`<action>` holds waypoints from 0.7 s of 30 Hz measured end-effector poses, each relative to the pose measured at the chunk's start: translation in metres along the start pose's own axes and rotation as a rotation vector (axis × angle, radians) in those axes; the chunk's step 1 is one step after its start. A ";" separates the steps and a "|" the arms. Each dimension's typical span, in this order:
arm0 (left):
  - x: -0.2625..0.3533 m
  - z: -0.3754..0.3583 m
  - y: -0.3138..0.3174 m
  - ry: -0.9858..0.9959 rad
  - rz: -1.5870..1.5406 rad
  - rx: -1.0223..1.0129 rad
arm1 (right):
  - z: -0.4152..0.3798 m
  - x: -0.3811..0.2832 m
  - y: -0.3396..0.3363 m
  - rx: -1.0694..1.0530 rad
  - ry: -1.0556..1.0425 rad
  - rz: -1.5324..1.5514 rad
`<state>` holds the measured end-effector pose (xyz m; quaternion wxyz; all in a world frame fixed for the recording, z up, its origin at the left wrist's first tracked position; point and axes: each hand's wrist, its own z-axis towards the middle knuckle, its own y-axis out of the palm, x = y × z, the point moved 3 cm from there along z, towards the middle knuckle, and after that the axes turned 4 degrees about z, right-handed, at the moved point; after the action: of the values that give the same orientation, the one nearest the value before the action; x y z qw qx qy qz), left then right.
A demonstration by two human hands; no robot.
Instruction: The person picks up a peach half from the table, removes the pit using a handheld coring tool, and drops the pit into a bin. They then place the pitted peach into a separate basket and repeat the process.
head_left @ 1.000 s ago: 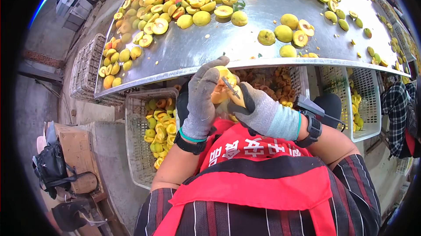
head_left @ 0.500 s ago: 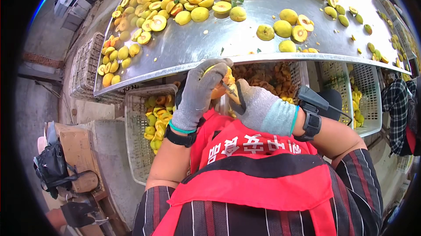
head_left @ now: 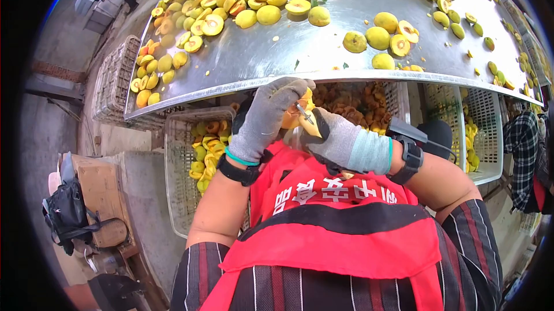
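Note:
In a grey glove, my left hand point(head_left: 262, 117) is closed around a peach point(head_left: 292, 117), whose orange flesh and yellow skin show between the fingers. My right hand point(head_left: 340, 140), also gloved, grips a small peeling knife point(head_left: 304, 112) with a metal blade and a pale yellow handle. The blade lies against the peach. Both hands are close together just below the front edge of the metal table point(head_left: 242, 62). The palms and some fingertips are hidden.
Many whole and halved peaches point(head_left: 268, 15) lie on the table. Beneath it, a white crate point(head_left: 173, 195) holds yellow pieces and another crate point(head_left: 397, 100) holds orange-brown pieces. A cardboard box point(head_left: 98, 187) with a black bag point(head_left: 69, 210) stands left. Another person's dark glove point(head_left: 115, 291) shows lower left.
The peach has turned slightly in my left hand, and more of the blade shows. Both hands stay close together. The other person's glove at lower left has moved down, and a figure appears at upper left.

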<state>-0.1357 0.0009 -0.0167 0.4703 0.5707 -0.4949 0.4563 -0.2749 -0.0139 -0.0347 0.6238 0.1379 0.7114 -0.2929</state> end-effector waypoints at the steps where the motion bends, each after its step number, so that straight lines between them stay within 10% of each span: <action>1: 0.005 0.000 -0.003 -0.036 0.140 -0.075 | -0.001 -0.002 0.000 -0.001 0.003 0.003; 10: -0.005 0.005 -0.003 0.104 0.218 -0.071 | -0.001 -0.003 -0.002 -0.086 0.157 0.176; 13: -0.004 0.005 0.002 0.037 0.223 -0.083 | -0.001 0.000 -0.002 -0.055 0.359 -0.349; 16: -0.021 0.009 0.002 0.085 0.082 0.030 | 0.004 0.003 -0.002 0.055 0.104 -0.202; 21: -0.026 0.008 -0.002 -0.037 -0.145 0.031 | 0.000 -0.018 -0.011 -0.244 0.384 0.366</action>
<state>-0.1360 -0.0036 -0.0441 0.4839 0.6205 -0.4539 0.4181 -0.2771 -0.0194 -0.0143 0.5322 0.2409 0.8097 -0.0562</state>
